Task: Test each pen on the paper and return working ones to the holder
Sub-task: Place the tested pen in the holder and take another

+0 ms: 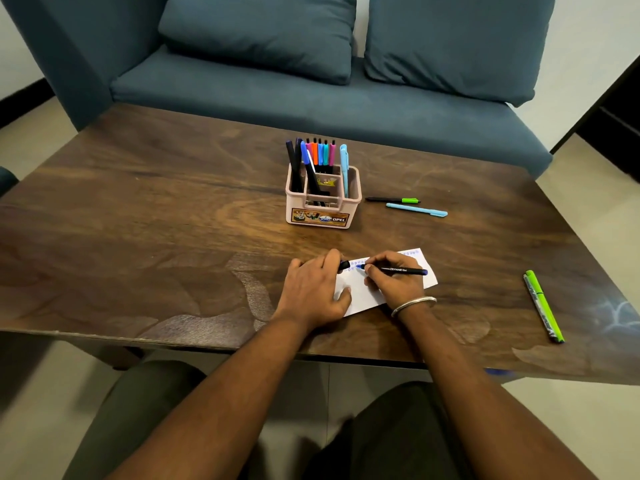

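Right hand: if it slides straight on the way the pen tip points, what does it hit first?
The right hand holds the black pen with its tip aimed left along the paper. First contact would be the left hand, probably its fingers pinning the paper, close ahead.

I'm in a home living room: a teal sofa (277,95) with two loose cushions (263,32) faces me across a low wooden tabletop (138,220), on a pale tiled floor (588,188).
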